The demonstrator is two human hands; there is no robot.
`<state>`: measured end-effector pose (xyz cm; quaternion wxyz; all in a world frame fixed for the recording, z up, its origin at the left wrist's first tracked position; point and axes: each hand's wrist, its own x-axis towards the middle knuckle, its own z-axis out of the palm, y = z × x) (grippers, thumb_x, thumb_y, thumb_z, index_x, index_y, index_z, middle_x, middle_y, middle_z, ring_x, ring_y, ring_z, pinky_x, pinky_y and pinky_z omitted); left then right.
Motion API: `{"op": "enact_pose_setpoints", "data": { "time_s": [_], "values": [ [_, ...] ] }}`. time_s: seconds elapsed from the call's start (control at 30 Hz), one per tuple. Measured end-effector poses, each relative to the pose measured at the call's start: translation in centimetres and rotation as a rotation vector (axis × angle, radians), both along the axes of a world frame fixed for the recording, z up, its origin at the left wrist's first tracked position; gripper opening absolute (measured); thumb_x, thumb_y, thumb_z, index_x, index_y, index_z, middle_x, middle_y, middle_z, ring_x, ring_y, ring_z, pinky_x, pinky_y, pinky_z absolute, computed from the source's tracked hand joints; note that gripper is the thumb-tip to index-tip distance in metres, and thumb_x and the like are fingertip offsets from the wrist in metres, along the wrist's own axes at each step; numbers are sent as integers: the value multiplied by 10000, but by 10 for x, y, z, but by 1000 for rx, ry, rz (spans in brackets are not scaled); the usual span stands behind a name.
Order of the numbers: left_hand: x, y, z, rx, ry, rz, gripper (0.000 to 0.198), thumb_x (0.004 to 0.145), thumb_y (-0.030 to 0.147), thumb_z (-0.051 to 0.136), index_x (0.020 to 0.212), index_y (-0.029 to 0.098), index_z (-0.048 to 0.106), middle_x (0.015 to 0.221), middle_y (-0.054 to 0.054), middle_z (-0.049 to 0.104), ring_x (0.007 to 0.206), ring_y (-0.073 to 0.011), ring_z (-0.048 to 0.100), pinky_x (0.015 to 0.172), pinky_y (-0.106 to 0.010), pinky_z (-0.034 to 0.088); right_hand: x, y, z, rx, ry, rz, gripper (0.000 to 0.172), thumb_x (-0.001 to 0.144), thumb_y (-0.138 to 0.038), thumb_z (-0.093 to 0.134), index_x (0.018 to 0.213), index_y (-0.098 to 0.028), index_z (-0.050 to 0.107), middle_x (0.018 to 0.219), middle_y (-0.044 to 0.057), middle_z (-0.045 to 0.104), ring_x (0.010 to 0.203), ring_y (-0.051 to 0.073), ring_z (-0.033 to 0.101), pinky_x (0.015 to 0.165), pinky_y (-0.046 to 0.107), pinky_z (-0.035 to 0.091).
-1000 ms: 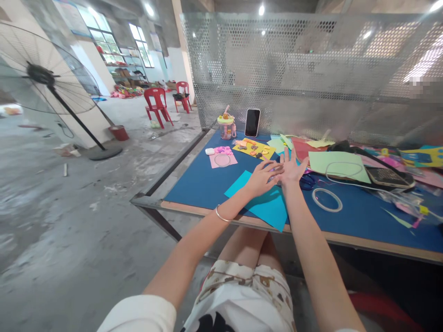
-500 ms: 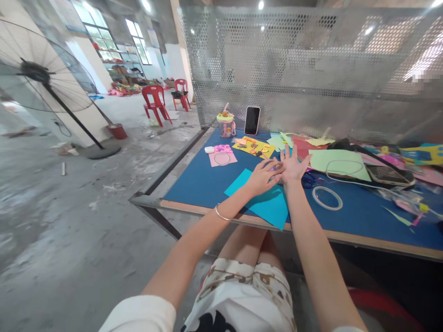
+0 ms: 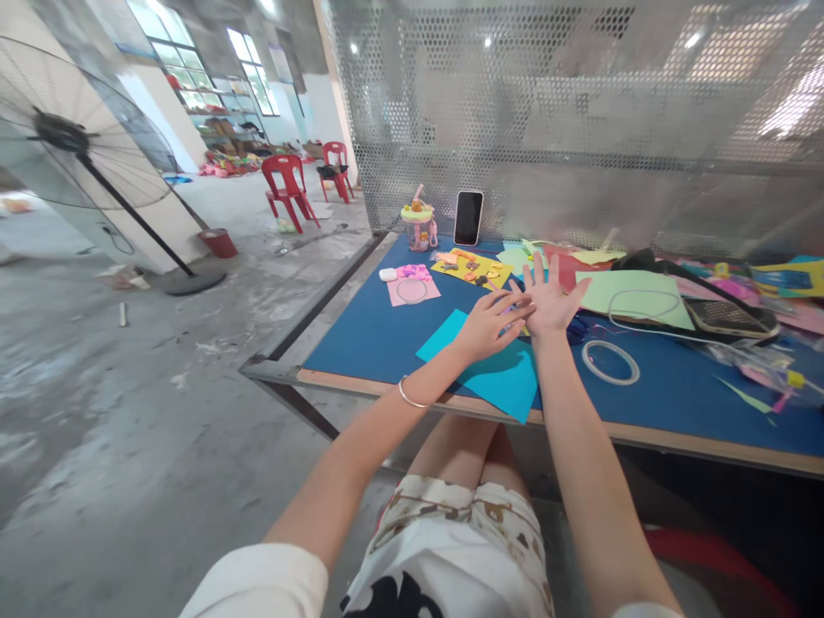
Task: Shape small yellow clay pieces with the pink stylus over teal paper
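My left hand (image 3: pixel 487 324) hovers over a cyan paper sheet (image 3: pixel 495 373) on the blue table (image 3: pixel 379 330), fingers stretched toward my right palm and holding nothing I can see. A thin bracelet (image 3: pixel 409 396) circles that wrist. My right hand (image 3: pixel 548 300) is raised palm up with its fingers spread wide. The fingertips of the left hand touch or nearly touch the right palm. Blue scissors (image 3: pixel 578 329) lie just right of my right hand, partly hidden by it. A clear tape ring (image 3: pixel 610 361) lies farther right.
A phone (image 3: pixel 469 218) stands against the perforated metal screen beside a small toy cup (image 3: pixel 419 227). Pink paper (image 3: pixel 413 292), yellow paper (image 3: pixel 471 269) with stickers, green paper (image 3: pixel 637 297) and a black bag (image 3: pixel 714 305) clutter the table's far side. A large fan (image 3: pixel 70 146) and red chairs (image 3: pixel 287 190) stand on the left floor.
Both hands stay together over the cyan sheet; my right hand has lifted slightly and its palm has turned up more. The view has shifted a little.
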<state>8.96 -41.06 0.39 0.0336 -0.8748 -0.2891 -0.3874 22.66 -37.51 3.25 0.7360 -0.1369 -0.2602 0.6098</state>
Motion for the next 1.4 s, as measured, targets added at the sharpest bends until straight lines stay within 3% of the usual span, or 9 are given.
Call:
{"op": "enact_pose_setpoints", "data": {
  "time_s": [0.2, 0.3, 0.4, 0.6, 0.8, 1.03, 1.4],
  "values": [
    [0, -4, 4, 15, -9, -5, 349, 949, 300, 369, 1237, 253, 560, 1346, -11, 499, 1269, -193, 363, 1100, -400, 333, 1, -1, -1, 62, -23, 21, 676, 830, -663, 88, 1146, -332, 585, 1388, -12, 480, 1312, 202, 412, 1051, 580, 270],
    [-1, -4, 4, 22, -29, -2, 386, 953, 290, 349, 1314, 263, 483, 1397, -11, 449, 1297, -178, 342, 1119, -399, 309, 0, -4, 1, 75, -8, 58, 666, 838, -660, 103, 1156, -323, 582, 1389, -6, 479, 1328, 212, 390, 1053, 579, 267],
    [0, -4, 3, 43, 2, 36, 423, 954, 316, 344, 1366, 261, 426, 1444, -6, 394, 1320, -202, 316, 1130, -414, 283, 0, -7, 4, 75, 18, 86, 659, 845, -655, 110, 1149, -314, 585, 1376, 10, 493, 1317, 210, 405, 1053, 578, 270],
    [3, -4, 0, 79, 82, 69, 421, 951, 400, 359, 1342, 287, 464, 1447, 24, 395, 1320, -239, 305, 1122, -435, 274, 1, -9, 6, 52, 5, 30, 671, 846, -651, 71, 1131, -329, 587, 1360, 2, 506, 1292, 202, 436, 1048, 590, 272],
    [0, -6, 5, 43, -7, 2, 428, 969, 378, 288, 1359, 282, 436, 1501, -15, 289, 1354, -208, 281, 1127, -417, 267, 1, -11, 7, 108, 17, 79, 674, 841, -663, 80, 1138, -321, 580, 1371, 2, 492, 1296, 226, 428, 1044, 596, 274],
    [-6, -4, 8, -31, -206, 9, 437, 972, 419, 256, 1180, 282, 616, 1450, -25, 351, 1311, -212, 327, 1109, -429, 281, -1, -22, 16, 133, 120, 254, 681, 823, -710, 139, 1190, -306, 547, 1390, 38, 466, 1341, 258, 355, 1026, 641, 272],
    [-5, -2, 7, -11, -220, -23, 411, 965, 428, 297, 1140, 282, 639, 1410, -33, 395, 1293, -199, 336, 1096, -419, 289, 2, -19, 10, 246, -2, 296, 673, 770, -773, 220, 1218, -371, 521, 1448, -41, 406, 1391, 225, 276, 1092, 568, 252]
  ]
}}
